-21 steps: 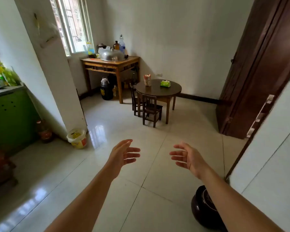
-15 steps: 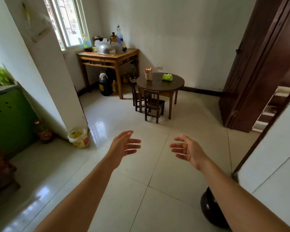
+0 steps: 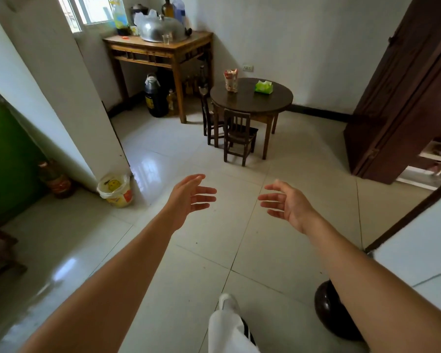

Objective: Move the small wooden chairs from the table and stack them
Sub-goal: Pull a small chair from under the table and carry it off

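Glossy tiled floor point(image 3: 214, 240); round table point(image 3: 251, 99), seemingly two chairs point(image 3: 238, 137).

Two chairs point(image 3: 239, 133), two tables point(image 3: 252, 100)

This is a room in a home, a plain kitchen-dining corner. The floor point(image 3: 278, 238) is glossy pale tile and the walls are bare white. A low round table point(image 3: 252, 101) stands near the far wall with two small wooden chairs point(image 3: 238, 136) pushed up to it; on its tabletop are a snack bag point(image 3: 231, 80) and a green tissue pack point(image 3: 264, 87). Beside it, under a window point(image 3: 97, 8), a taller wooden table point(image 3: 161, 48) carries a domed metal lid point(image 3: 162, 29), bottles and a glass, with a dark jug point(image 3: 154, 96) and more bottles below. A green cabinet point(image 3: 8, 159), a small bin point(image 3: 116, 189) and a dark wooden door point(image 3: 405, 98) complete the domestic look.
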`<state>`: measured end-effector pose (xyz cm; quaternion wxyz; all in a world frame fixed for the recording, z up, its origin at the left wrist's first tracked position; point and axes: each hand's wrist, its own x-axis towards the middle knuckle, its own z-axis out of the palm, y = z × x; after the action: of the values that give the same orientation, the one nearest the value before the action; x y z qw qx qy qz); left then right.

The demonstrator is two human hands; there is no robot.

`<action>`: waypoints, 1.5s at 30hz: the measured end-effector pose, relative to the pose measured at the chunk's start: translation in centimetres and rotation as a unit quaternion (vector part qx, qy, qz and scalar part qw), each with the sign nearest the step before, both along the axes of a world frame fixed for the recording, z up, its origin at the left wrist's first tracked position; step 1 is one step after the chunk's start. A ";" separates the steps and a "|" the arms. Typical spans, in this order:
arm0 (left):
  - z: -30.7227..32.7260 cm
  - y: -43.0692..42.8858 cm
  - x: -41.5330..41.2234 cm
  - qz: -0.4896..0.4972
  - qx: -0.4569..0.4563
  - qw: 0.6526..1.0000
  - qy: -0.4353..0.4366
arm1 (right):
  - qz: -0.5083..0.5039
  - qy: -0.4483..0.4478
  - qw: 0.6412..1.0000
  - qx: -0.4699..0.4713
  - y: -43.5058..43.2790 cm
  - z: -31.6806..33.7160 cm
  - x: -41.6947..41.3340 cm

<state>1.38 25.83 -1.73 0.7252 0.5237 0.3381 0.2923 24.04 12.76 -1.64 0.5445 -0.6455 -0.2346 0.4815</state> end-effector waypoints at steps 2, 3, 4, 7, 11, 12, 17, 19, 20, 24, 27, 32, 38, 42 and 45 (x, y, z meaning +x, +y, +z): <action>-0.4 2.7 1.2 0.000 0.003 1.000 -0.005 | 0.005 -0.002 1.000 0.002 2.8 -0.5 1.4; -0.7 4.2 1.8 0.001 0.005 1.000 -0.006 | 0.008 -0.002 1.000 0.001 4.4 -0.8 2.2; -0.8 5.8 2.6 -0.001 0.004 1.000 -0.004 | 0.011 0.004 1.000 0.001 6.0 -1.1 3.0; -1.0 10.2 5.0 0.003 0.005 1.000 0.002 | 0.017 0.008 1.000 0.002 10.4 -1.4 5.6; -0.2 16.8 9.5 -0.001 0.008 1.000 0.012 | 0.027 0.002 1.000 -0.010 17.1 -1.0 9.5; 0.1 18.3 10.5 0.000 0.008 1.000 0.012 | 0.030 0.000 0.999 -0.014 18.6 -0.8 10.3; 1.0 25.3 14.1 0.006 0.010 1.000 0.004 | 0.042 -0.008 0.999 -0.024 26.3 0.0 13.8; 1.1 27.6 15.0 0.010 0.008 1.000 0.006 | 0.045 -0.005 0.999 -0.024 28.9 0.1 14.6; 1.2 28.9 15.4 0.016 0.005 1.000 0.007 | 0.050 -0.004 0.998 -0.023 30.3 0.2 14.9; 0.5 34.5 16.6 0.032 -0.001 0.999 0.010 | 0.059 0.003 0.998 -0.020 36.0 -0.2 16.0; -0.4 39.1 17.6 0.031 -0.004 0.999 0.013 | 0.055 0.006 0.998 -0.018 40.5 -0.8 16.7; -1.0 48.5 19.7 0.021 -0.009 1.000 0.021 | 0.031 0.007 0.999 -0.027 49.3 -1.4 18.6; 0.3 60.1 22.1 0.002 -0.001 0.999 0.041 | 0.000 0.000 0.999 -0.043 60.1 -1.1 20.6; 0.7 67.1 23.6 -0.001 -0.001 0.999 0.055 | -0.010 0.009 0.999 -0.047 66.8 -1.0 21.9; 0.3 71.4 24.9 -0.011 -0.004 0.998 0.054 | -0.020 0.011 0.999 -0.049 70.8 -1.0 23.4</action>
<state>26.26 97.20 -1.41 0.7111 0.5397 0.3720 0.2544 47.44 83.59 -2.65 0.5240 -0.6707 -0.1914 0.4888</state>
